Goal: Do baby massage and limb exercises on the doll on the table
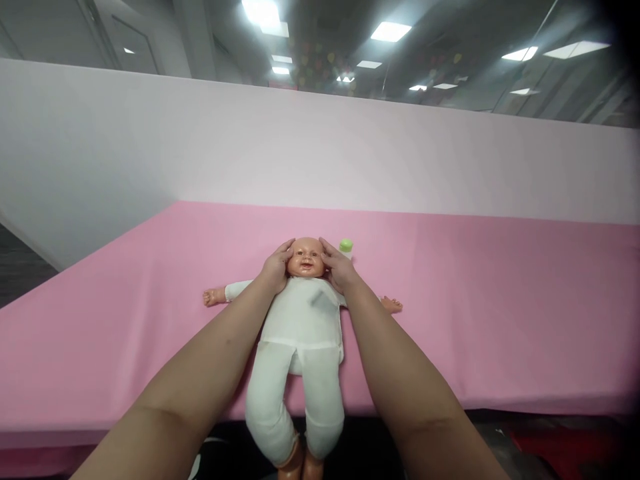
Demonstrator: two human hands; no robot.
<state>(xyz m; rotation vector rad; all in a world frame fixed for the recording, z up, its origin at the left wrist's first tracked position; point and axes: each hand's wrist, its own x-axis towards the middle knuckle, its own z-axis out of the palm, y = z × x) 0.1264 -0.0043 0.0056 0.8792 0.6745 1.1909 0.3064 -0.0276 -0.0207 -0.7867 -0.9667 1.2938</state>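
A baby doll (301, 313) with a white cloth body lies on its back, face up, arms spread to both sides. Its legs hang over the table's front edge toward me. Cupped against the left side of its head is my left hand (277, 267), fingers along the temple. My right hand (339, 263) presses the opposite side of the head in the same way, so the head sits between both palms. Just beyond my right hand stands a small bottle with a green cap (346, 246), partly hidden by that hand.
The doll rests on a pink covered table (410, 347). A white partition (320, 147) runs along its back and left side. Above that, glass reflects ceiling lights (391, 31). Something red (555, 447) lies below the table at the lower right.
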